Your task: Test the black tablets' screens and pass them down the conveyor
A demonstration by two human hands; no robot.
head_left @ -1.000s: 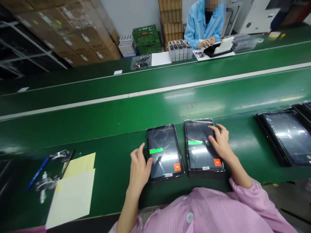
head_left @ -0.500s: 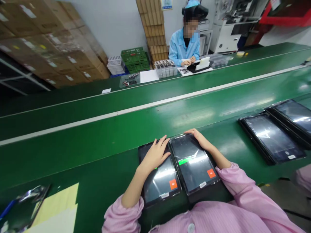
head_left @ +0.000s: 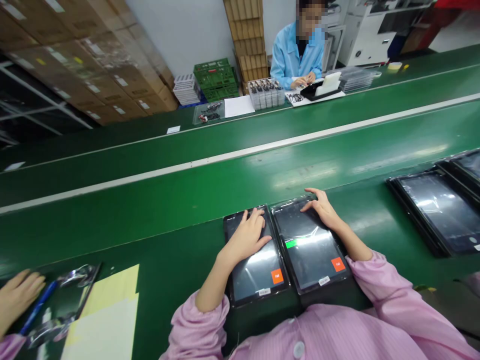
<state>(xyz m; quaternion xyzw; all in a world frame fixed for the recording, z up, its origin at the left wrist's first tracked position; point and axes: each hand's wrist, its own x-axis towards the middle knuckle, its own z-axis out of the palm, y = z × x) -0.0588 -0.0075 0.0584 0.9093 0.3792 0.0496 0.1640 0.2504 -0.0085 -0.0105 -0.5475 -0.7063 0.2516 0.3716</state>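
Two black tablets lie side by side on the green bench in front of me, screens up. My left hand (head_left: 250, 235) rests over the upper part of the left tablet (head_left: 255, 275), fingers spread across its screen. Over the top right corner of the right tablet (head_left: 309, 265) is my right hand (head_left: 323, 209), fingers apart, one fingertip at the screen and another beyond the top edge. Each screen shows an orange square near its lower right, and the right one also a green bar. A small white label sits at the bottom of each tablet. Neither hand holds anything.
Stacked tablets (head_left: 437, 210) lie to the right. At left are yellow and white papers (head_left: 108, 310), a blue pen (head_left: 39, 306) and another person's hand (head_left: 22, 295). Across the belt with its white strip (head_left: 240, 154), a person in blue (head_left: 298, 55) works beside clear trays (head_left: 266, 95).
My right hand has drawn its fingers from the right tablet's top edge onto its upper screen. My left fingers have curled slightly. Another person's hand has appeared at far left; the view has shifted.
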